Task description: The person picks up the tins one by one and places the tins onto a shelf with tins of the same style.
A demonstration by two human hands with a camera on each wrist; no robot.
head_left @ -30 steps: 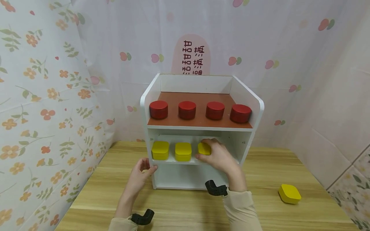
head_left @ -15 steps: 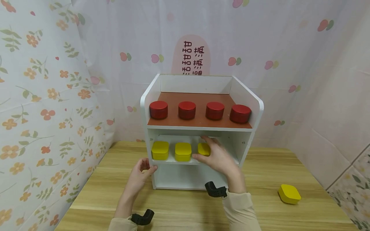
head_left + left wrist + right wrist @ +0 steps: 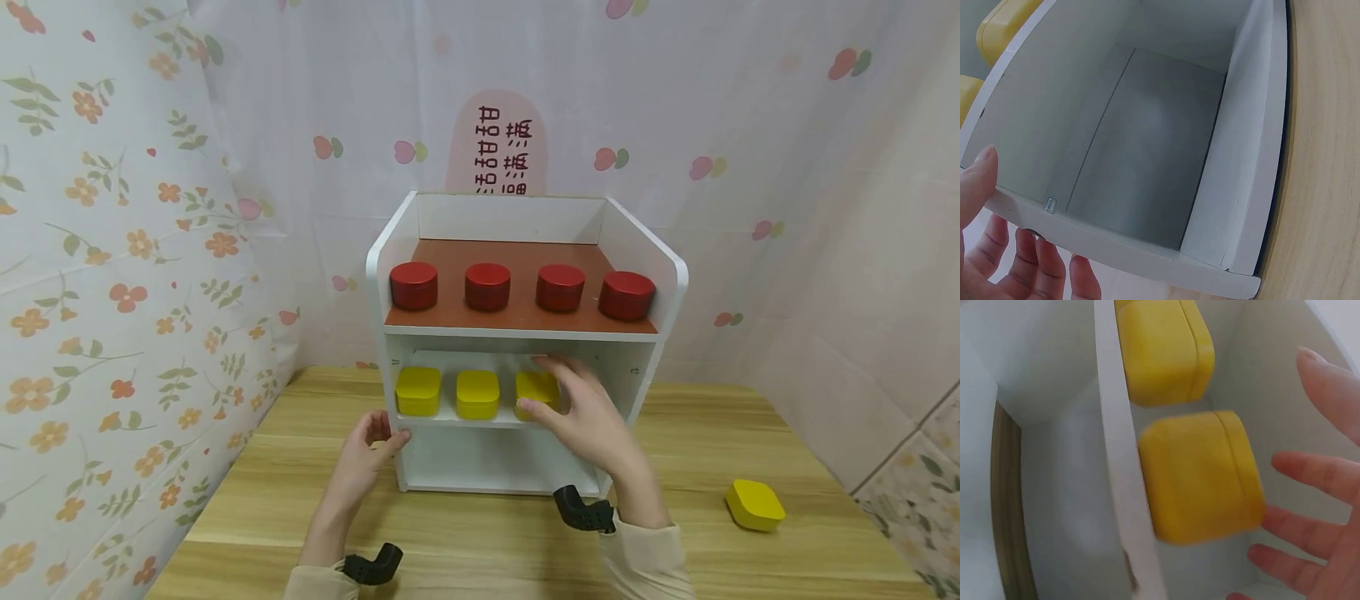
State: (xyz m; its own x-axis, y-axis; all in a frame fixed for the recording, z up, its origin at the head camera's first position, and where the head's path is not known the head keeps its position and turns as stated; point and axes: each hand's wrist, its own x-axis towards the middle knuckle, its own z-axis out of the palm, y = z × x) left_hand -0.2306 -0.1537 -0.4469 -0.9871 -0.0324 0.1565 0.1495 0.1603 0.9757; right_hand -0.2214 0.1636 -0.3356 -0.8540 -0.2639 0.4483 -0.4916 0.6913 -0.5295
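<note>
A white shelf unit (image 3: 517,334) stands on the table. My left hand (image 3: 362,458) grips its left side panel, the thumb on the inner side and the fingers outside in the left wrist view. On the middle shelf sit three yellow boxes in a row: a left one (image 3: 418,392), a middle one (image 3: 477,394) and a right one (image 3: 534,387). My right hand (image 3: 592,421) is at the right box, partly covering it in the head view. In the right wrist view its fingers (image 3: 1316,475) are spread, with a fingertip right beside that box's lid.
Several round red tins (image 3: 487,287) line the brown top shelf. Another yellow box (image 3: 754,504) lies on the wooden table (image 3: 487,550) at the right. A patterned curtain (image 3: 262,250) hangs behind and to the left.
My right hand has let go of the right yellow box and drawn back to the right, uncovering more of it. The left hand keeps its hold on the side panel.
</note>
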